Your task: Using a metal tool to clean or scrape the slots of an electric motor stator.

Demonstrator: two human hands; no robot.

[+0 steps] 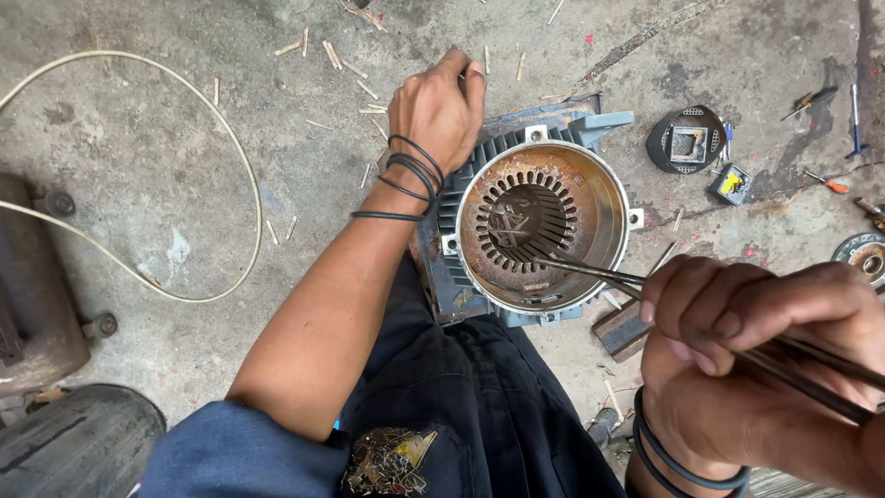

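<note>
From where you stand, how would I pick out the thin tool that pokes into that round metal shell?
Find the rusty round motor housing on the concrete floor. A thin dark metal rod slants from its slotted core to the right hand. Unlike the scattered pale sticks, it is long, dark and gripped.

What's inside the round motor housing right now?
Inside the motor housing: a rusty slotted core and the rod tip from the right hand. Deeper inside is too dark.

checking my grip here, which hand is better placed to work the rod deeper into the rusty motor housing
Right. The right hand already grips the thin dark metal rod, whose tip sits inside the round rusty motor housing. The left hand rests on the housing's far edge, likely steadying it.
</note>
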